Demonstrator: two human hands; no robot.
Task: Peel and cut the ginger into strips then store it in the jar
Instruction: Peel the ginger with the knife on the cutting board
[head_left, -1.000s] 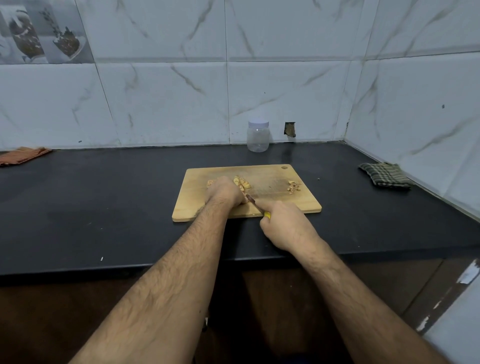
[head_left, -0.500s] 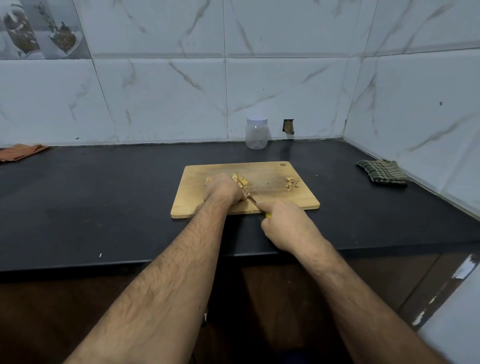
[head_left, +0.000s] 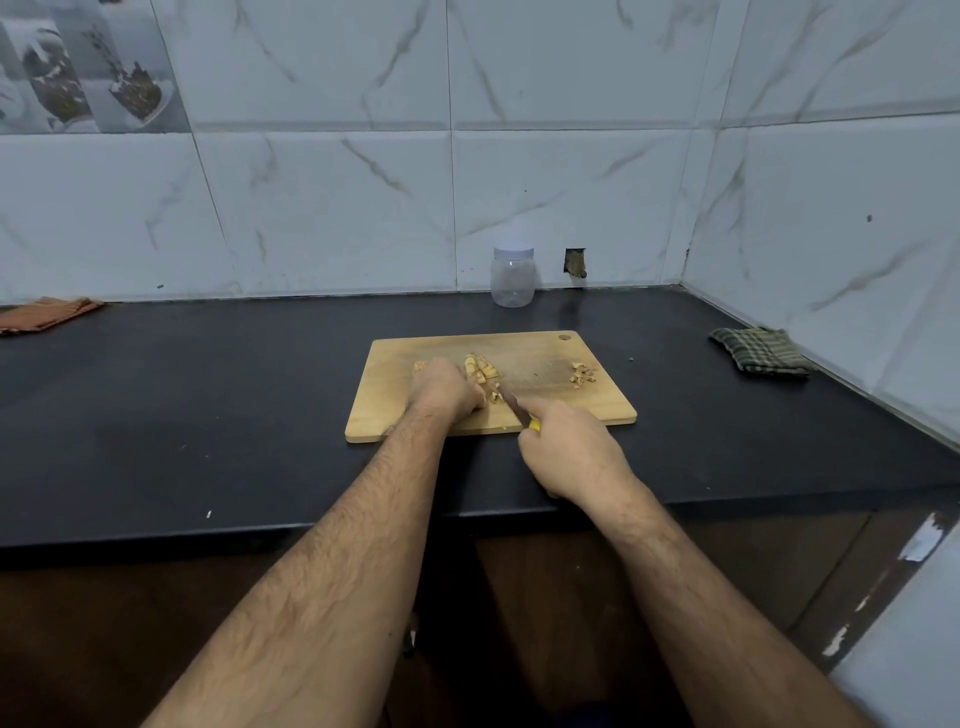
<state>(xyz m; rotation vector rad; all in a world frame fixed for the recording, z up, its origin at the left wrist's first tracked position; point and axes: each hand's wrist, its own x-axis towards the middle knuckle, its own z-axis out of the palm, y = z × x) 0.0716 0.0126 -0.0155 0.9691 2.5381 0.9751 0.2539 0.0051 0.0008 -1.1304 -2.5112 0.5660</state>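
Wooden board (head_left: 582, 410) lies on the black counter (head_left: 208, 415). Left hand (head_left: 448, 391) curls over ginger (head_left: 480, 368) on the board; right hand (head_left: 569, 451) grips the knife (head_left: 511, 405), blade beside it. Lidded jar (head_left: 512, 276) stands against the wall.

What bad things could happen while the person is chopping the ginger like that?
The knife in the right hand cuts right beside the left hand holding the ginger, so a slip might nick those fingers. Cut pieces could also roll off the cutting board onto the counter. The jar has its lid on, so storing means opening it first.
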